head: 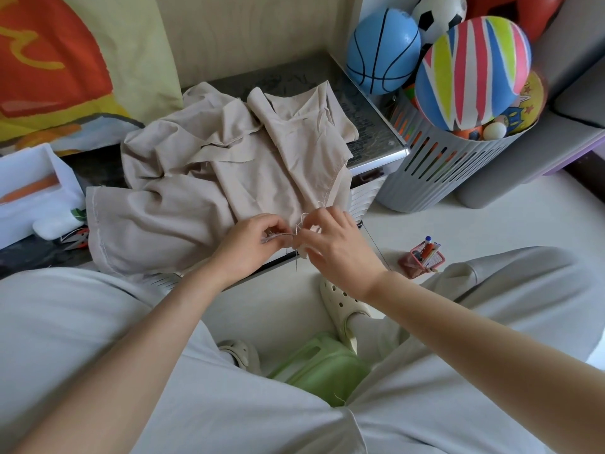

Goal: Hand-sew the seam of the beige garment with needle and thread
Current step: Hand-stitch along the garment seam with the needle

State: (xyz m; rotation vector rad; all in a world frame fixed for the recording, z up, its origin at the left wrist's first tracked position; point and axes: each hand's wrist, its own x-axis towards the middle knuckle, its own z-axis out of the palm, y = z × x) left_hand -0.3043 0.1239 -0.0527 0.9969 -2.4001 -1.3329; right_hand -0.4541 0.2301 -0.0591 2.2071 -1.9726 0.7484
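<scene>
The beige garment [209,172] lies crumpled on a low dark-topped table [370,126], its near edge hanging over the front. My left hand [252,244] pinches the frayed seam edge [278,236] at the table's front rim. Just to its right, my right hand [334,244] has its fingers curled around pale thread [302,221] looping up from the seam. A thin needle [297,262] hangs below the two hands. Both hands nearly touch over the seam.
A white box [36,188] and small scissors [77,239] sit at the table's left. A grey slotted basket [451,158] full of balls stands right of the table. A red mesh pen holder [422,258] is on the floor. A green stool [324,368] is between my legs.
</scene>
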